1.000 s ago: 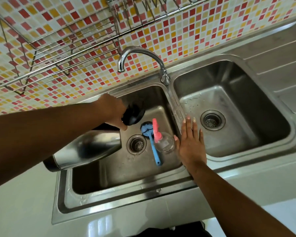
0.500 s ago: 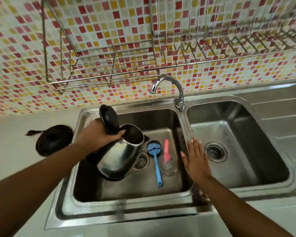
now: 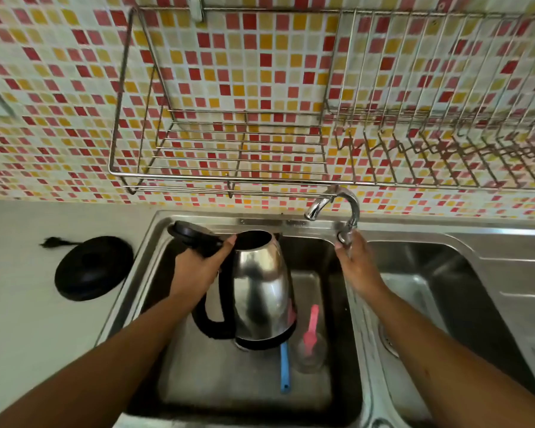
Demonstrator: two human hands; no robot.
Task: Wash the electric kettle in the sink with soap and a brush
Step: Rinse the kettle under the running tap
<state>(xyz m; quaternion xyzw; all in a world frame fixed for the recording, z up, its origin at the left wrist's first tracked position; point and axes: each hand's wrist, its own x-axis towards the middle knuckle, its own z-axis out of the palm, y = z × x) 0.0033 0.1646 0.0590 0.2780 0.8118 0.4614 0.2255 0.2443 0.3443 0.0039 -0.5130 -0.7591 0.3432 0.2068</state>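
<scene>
A steel electric kettle with a black handle stands upright over the left sink basin, its black lid flipped open. My left hand grips the top of its handle. My right hand reaches to the base of the chrome tap, fingers at its knob. A blue brush handle sticks out from behind the kettle on the basin floor. Beside it stands a clear soap bottle with a pink pump.
The kettle's black power base lies on the white counter to the left. A second basin with a drain and a draining board is on the right. A wire dish rack hangs on the mosaic-tiled wall above the tap.
The kettle has been turned from tilted to upright in the left basin. My right hand has moved from the divider between basins up to the tap's base. The view has tilted upward.
</scene>
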